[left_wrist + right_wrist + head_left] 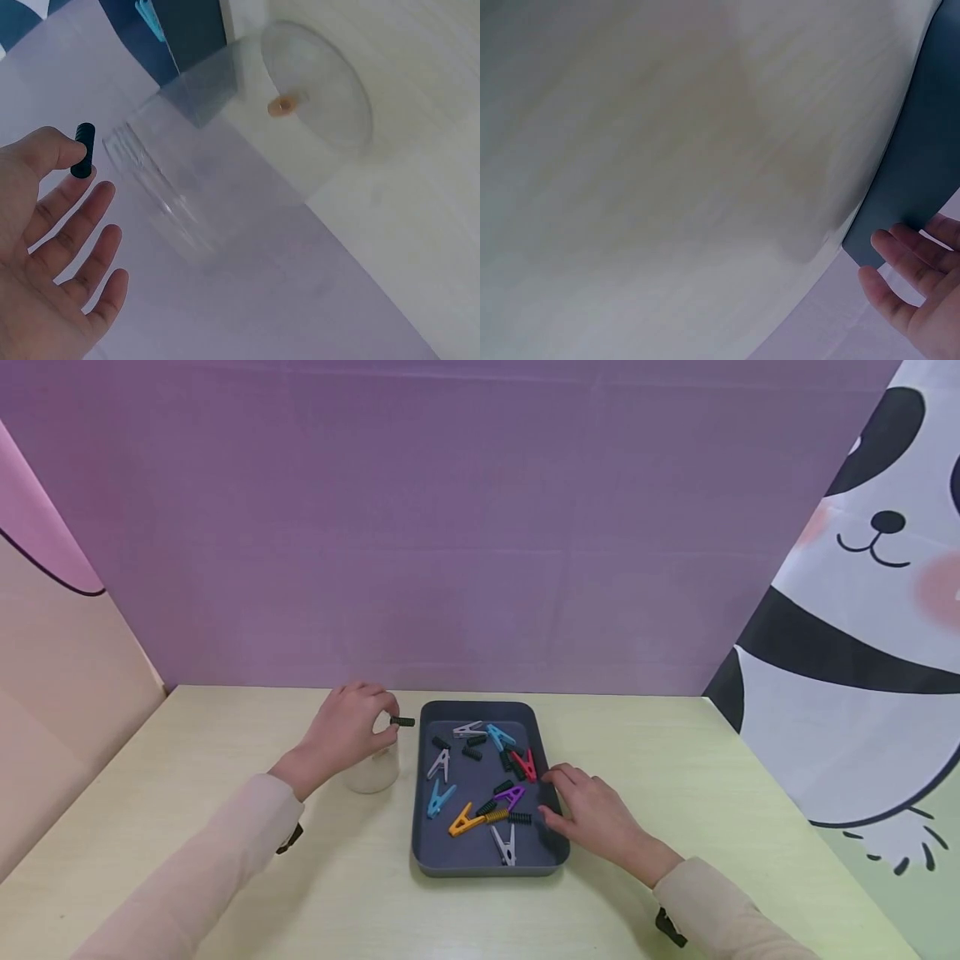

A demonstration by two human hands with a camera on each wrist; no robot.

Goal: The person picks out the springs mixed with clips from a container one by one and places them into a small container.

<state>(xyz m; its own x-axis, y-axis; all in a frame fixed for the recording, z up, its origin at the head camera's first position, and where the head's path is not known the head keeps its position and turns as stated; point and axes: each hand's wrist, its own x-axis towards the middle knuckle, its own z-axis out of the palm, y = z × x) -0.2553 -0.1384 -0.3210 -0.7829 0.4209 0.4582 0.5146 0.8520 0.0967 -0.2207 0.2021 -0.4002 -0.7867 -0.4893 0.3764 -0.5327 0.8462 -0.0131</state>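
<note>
My left hand (348,727) pinches a small black spring (402,722) between thumb and index finger, above a clear jar (372,772). In the left wrist view the black spring (85,150) is beside the mouth of the jar (172,202), other fingers spread. A small orange-brown piece (282,106) shows at the jar's base. My right hand (596,814) is at the right rim of the grey tray (491,870), fingers loosely bent and holding nothing. The right wrist view has its fingertips (883,238) against the tray's outer side (907,165).
The tray holds several black springs (519,817), a yellow spring (497,816) and clips: orange (465,821), purple (512,795), red (525,766), blue (439,798) and grey-white (506,847). A purple backdrop (450,527) stands behind the pale table (645,743).
</note>
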